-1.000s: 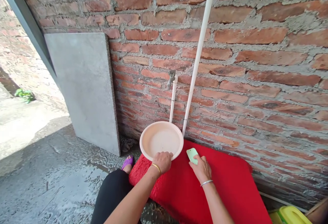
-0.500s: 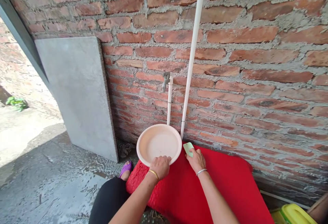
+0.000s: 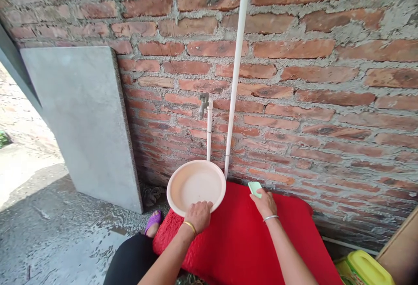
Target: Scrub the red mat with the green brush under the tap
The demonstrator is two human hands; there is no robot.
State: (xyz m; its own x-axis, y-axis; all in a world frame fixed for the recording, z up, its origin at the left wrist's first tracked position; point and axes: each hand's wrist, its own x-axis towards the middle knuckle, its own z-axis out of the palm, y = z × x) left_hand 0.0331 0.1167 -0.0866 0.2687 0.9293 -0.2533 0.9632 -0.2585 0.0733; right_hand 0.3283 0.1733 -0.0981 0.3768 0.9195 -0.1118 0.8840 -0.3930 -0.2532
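Note:
My left hand (image 3: 198, 215), with a gold bangle at the wrist, grips the near rim of a pale pink plastic basin (image 3: 183, 178). The basin is tilted slightly toward me over the far left edge of a red cloth-covered surface (image 3: 235, 237). In my right hand (image 3: 265, 204), which wears a silver bangle, is a flat, pale green piece with rounded corners (image 3: 254, 188); its kind is not clear. My fingers hide its near end. That hand is above the red cloth, to the right of the basin.
A grey tap (image 3: 203, 104) on a white pipe sticks out of the brick wall behind the basin. A taller white pipe (image 3: 233, 89) runs beside it. At left a grey slab (image 3: 88, 128) leans on the wall over wet concrete. A yellow-green container (image 3: 365, 267) stands lower right.
My right hand has moved right, away from the basin, with the pale green piece. My left hand stays on the basin's rim. The whole view has shifted slightly to the right.

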